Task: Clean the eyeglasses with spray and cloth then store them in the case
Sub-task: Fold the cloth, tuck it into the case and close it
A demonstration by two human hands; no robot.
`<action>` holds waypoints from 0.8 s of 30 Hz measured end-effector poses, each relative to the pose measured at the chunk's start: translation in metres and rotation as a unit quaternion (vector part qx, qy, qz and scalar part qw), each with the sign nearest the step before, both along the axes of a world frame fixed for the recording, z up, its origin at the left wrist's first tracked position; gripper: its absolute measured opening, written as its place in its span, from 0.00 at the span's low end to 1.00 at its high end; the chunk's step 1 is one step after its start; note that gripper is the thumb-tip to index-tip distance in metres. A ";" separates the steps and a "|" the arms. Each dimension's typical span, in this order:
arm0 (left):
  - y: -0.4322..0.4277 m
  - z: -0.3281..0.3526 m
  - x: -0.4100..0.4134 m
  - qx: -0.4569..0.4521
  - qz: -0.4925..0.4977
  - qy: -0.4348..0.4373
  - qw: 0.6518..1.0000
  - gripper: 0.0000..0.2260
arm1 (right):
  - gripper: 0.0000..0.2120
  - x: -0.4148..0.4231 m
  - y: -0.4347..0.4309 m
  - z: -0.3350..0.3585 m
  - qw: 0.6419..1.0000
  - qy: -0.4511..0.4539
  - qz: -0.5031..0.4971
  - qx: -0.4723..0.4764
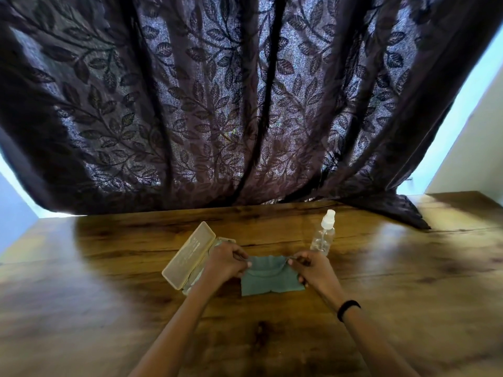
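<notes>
A grey-green cloth [270,278] lies on the wooden table [109,308], its far edge lifted. My left hand [227,262] pinches the cloth's far left corner, and my right hand [313,269] pinches its far right corner. A beige glasses case [187,257] stands open just left of my left hand, lid raised. Its inside is mostly hidden behind my left hand, and I cannot make out the eyeglasses. A clear spray bottle [324,235] with a white cap stands upright behind my right hand.
A dark leaf-patterned curtain [245,104] hangs along the table's far edge and drapes onto the table at the back right [402,210]. A black band [348,308] sits on my right wrist. Pale walls show at both sides.
</notes>
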State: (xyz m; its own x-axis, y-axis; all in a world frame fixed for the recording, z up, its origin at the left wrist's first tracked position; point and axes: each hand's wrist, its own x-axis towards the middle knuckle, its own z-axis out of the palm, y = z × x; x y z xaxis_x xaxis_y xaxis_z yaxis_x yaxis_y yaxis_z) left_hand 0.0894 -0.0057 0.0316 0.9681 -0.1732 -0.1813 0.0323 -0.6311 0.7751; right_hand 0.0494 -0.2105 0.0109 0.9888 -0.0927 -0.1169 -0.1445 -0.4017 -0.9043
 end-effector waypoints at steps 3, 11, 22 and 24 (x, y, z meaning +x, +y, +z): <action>-0.001 0.001 0.007 -0.008 0.025 0.007 1.000 0.03 | 0.03 0.004 0.002 -0.003 0.998 -0.011 -0.031 -0.046; -0.003 -0.002 0.010 0.044 0.028 -0.042 0.998 0.06 | 0.08 0.009 0.009 -0.009 0.982 -0.031 -0.104 -0.157; -0.008 -0.011 -0.002 0.159 0.040 -0.139 0.977 0.13 | 0.02 0.012 0.009 -0.011 0.979 -0.034 -0.084 -0.181; -0.006 -0.015 -0.012 0.189 0.022 -0.169 0.967 0.15 | 0.04 0.007 0.008 -0.011 0.978 -0.042 -0.076 -0.188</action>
